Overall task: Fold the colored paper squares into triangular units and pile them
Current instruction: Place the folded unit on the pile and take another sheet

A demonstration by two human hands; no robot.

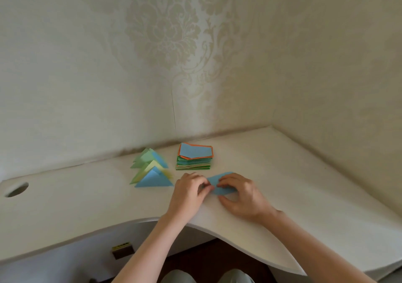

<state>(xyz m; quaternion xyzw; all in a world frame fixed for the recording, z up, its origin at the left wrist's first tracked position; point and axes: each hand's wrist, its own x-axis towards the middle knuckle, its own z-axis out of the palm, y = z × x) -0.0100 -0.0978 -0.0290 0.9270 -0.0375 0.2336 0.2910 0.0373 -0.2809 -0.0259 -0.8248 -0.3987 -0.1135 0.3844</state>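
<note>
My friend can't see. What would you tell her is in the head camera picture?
Two hands, left hand and right hand, pinch a blue paper piece on a white desk. Behind sit a pile of folded green, yellow and blue paper triangles and, to its right, a stack of colored paper sheets.

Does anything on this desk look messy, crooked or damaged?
Nothing is damaged or spilled. The paper stack is slightly uneven, its top blue sheet showing a cut-off or folded corner. The folded triangles lean together loosely, not squared up.
</note>
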